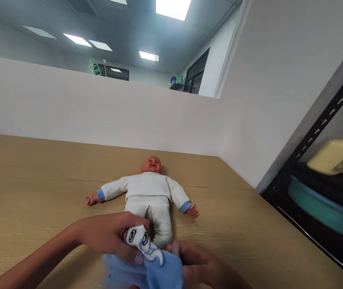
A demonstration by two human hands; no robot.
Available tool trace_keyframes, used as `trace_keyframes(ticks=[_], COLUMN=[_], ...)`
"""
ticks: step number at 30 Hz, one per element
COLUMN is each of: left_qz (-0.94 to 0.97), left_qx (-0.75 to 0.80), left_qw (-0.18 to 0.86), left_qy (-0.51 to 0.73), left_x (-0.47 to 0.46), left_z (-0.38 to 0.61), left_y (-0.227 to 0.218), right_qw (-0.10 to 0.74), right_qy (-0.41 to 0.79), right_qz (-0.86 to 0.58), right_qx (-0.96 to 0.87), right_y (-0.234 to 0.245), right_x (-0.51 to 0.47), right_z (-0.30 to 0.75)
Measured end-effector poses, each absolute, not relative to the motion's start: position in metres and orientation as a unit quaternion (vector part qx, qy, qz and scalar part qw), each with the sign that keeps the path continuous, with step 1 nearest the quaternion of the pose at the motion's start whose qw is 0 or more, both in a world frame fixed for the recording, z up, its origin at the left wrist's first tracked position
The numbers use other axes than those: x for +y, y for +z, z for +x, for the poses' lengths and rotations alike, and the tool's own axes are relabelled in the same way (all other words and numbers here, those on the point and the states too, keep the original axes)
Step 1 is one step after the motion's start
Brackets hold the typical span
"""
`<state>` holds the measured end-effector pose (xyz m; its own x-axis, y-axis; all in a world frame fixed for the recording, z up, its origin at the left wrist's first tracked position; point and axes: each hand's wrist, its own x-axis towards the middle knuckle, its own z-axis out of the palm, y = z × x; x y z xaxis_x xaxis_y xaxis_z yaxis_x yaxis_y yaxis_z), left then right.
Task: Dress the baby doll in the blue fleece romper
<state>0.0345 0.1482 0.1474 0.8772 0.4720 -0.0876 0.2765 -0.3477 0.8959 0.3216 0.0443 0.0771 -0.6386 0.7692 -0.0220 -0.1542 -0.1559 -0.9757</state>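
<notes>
The left hand (108, 235) comes in from the lower left, forearm slanting up across the table (39, 188), palm down, fingers curled over the doll's near leg and pinching the top of a small sock (143, 241) with cartoon eyes. The right hand (195, 265) lies low at the bottom edge, fingers bent toward the left one, gripping the blue cloth (147, 275) that bunches under the sock. Both hands are closed on fabric and sit close together, nearly touching across the sock.

The doll (149, 192) lies on its back in the middle of the table, its long axis running away from the person: head at the far end near the white partition (84, 108), legs pointing back at the hands. Its arms spread out to either side.

One doll, one sock in view, one blue cloth. The doll wears a white suit with blue cuffs.

At the right stands a dark shelf (318, 132) holding a teal basin (324, 206) and two pale packets (336, 156), blurred.
</notes>
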Motion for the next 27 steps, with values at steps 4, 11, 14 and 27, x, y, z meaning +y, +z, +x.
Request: trace_keyframes(ticks=[4, 11, 14, 27], left_qz=[0.824, 0.808, 0.808, 0.823], left_qx=[0.244, 0.188, 0.113, 0.118], left_qw=[0.510, 0.555, 0.571, 0.527], left_qy=[0.043, 0.063, 0.093, 0.176], left_x=[0.142, 0.149, 0.149, 0.133], left_z=[0.045, 0.051, 0.050, 0.045], left_y=[0.163, 0.151, 0.144, 0.130], right_qw=[0.364, 0.394, 0.358, 0.316], right_qy=[0.715, 0.584, 0.545, 0.403], right_qz=[-0.280, -0.351, -0.386, -0.527], right_qx=[-0.527, -0.617, -0.653, -0.678], right_y=[0.081, 0.081, 0.075, 0.064], right_x=[0.035, 0.031, 0.024, 0.025], right_z=[0.293, 0.285, 0.294, 0.285])
